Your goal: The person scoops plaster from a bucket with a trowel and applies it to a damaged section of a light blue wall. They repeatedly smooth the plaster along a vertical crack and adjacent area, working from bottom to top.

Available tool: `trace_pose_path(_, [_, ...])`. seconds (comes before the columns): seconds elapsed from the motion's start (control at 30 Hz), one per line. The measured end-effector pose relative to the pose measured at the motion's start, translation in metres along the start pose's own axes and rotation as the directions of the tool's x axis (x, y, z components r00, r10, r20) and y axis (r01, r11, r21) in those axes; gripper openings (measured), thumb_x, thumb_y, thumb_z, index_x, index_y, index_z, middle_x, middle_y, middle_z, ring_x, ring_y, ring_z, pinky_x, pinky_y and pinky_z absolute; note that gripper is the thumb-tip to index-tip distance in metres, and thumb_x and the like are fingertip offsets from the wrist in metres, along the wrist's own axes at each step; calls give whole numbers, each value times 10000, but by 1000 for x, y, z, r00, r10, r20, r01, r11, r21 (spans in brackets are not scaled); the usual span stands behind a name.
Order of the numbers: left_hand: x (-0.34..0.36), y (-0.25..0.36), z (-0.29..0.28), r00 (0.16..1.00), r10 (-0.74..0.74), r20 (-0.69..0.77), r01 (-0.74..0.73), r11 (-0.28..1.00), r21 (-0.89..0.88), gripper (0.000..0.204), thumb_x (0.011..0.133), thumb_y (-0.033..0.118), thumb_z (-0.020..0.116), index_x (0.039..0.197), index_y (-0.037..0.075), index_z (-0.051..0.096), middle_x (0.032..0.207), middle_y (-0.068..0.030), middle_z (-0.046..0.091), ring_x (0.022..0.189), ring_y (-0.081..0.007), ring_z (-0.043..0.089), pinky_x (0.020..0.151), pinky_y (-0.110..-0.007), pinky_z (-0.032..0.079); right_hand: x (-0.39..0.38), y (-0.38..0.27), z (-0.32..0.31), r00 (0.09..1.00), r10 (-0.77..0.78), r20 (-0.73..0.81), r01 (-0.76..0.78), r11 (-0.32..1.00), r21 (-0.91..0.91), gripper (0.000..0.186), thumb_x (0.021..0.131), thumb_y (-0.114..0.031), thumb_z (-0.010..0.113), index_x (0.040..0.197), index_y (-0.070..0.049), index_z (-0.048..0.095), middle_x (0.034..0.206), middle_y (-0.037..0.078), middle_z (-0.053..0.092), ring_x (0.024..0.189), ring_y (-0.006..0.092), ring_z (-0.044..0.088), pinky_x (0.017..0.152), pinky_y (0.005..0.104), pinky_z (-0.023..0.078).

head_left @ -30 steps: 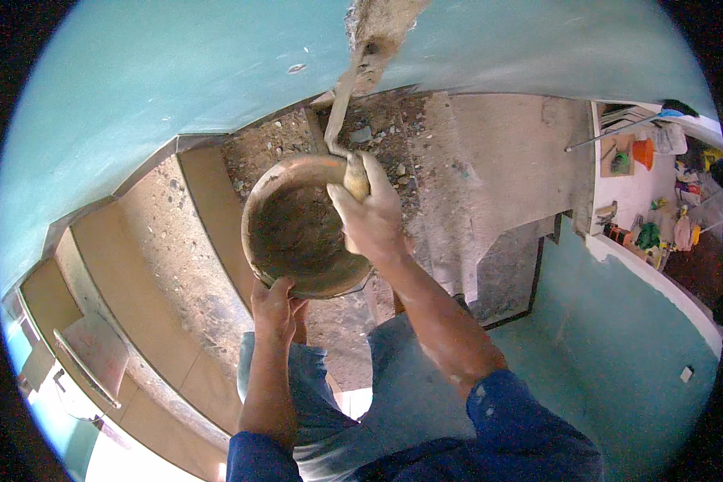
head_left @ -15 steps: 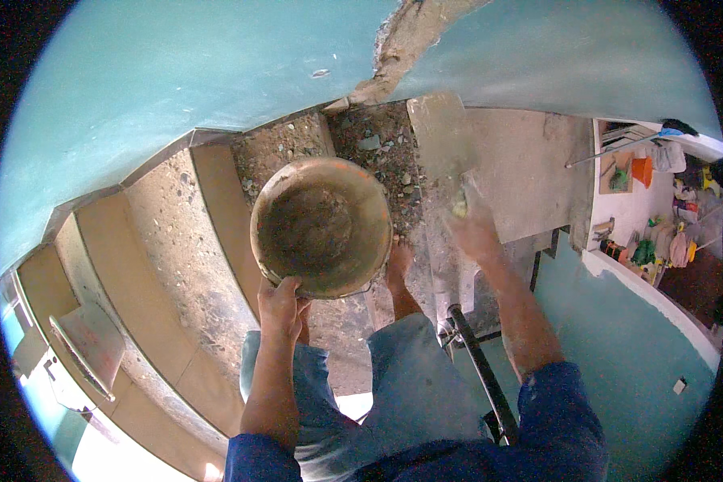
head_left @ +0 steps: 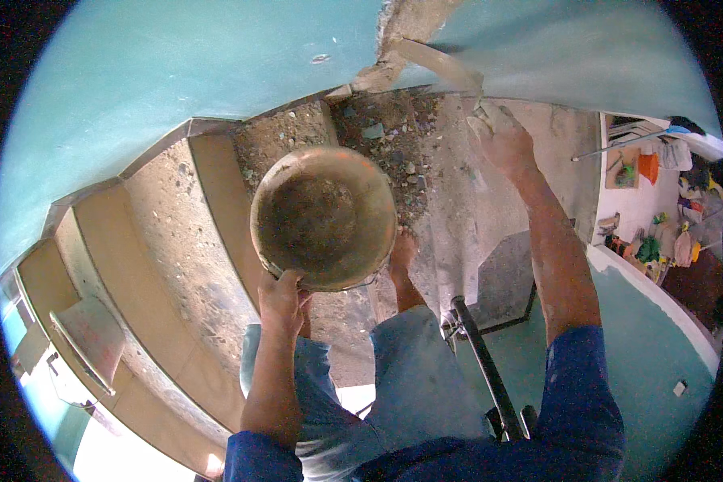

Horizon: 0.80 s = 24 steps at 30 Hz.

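Note:
My left hand grips the near rim of a round, mortar-stained bucket, thumb over the edge. The bucket is tipped so its inside shows, with brown residue at the bottom. In my right hand, fingers wrapped round its handle, is a plastering trowel. The trowel's blade is seen nearly edge-on, its far end at the rough unpainted strip that runs up the teal wall. Whether the blade touches the strip I cannot tell.
Dusty stair steps curve down the left, where another bucket stands. Rubble lies along the wall's foot. A black handrail rises beside my right leg. Tools and bags sit far right.
My right hand has moved up and to the right, bringing the trowel from above the landing to the wall and turning its blade. The bucket has shifted only slightly in my left hand.

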<state>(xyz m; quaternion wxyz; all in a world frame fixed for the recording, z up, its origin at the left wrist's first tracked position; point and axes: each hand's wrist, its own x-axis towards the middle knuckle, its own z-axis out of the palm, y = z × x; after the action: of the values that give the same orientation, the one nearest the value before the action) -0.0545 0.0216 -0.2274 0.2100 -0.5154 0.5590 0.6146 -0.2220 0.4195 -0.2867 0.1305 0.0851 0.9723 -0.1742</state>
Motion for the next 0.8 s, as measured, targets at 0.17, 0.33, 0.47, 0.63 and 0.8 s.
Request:
trace_pose_path(0.17, [2,-1,1,1000,12,29,-11,999,-33,392,861,31,567,1251,17,535,1078,-122,651,818,-232,686,630,-320,599,-32,-18,25,994,74,-80,-70,996,56,452,954,-408,613,1295,-113,575,1121,212,662,952,435,664,805,524,540])
trace_pose_path(0.33, [0,-1,3,998,-37,46,42,994,-102,400,860,3,558,1260,6,533,1089,-125,649,875,-243,688,691,-338,621,-59,-43,48,986,101,-135,-85,989,122,428,959,-347,621,1293,-88,547,1071,223,642,921,445,658,798,525,537])
trace_pose_path(0.47, [3,-2,0,995,39,88,-32,997,-74,391,861,-10,558,1251,3,537,1083,-119,650,896,-237,687,723,-353,618,-65,-38,17,967,-192,-167,203,978,55,389,968,-295,611,1283,-76,546,1087,239,646,917,446,657,780,513,541])
trace_pose_path(0.63, [5,-4,3,987,98,125,-78,985,-152,381,865,-8,567,1245,-5,539,1052,-100,655,880,-216,678,735,-338,586,-137,-53,-40,899,88,430,-169,974,153,344,929,-215,626,1223,-44,568,1035,243,655,961,437,644,828,491,523])
trace_pose_path(0.8, [7,-5,9,983,162,82,-165,986,30,395,846,25,591,1240,0,571,1083,-96,677,924,-189,666,759,-305,558,-181,-77,-13,843,-311,439,140,915,379,407,904,-207,632,1271,-60,539,1110,251,633,1001,461,623,876,503,511])
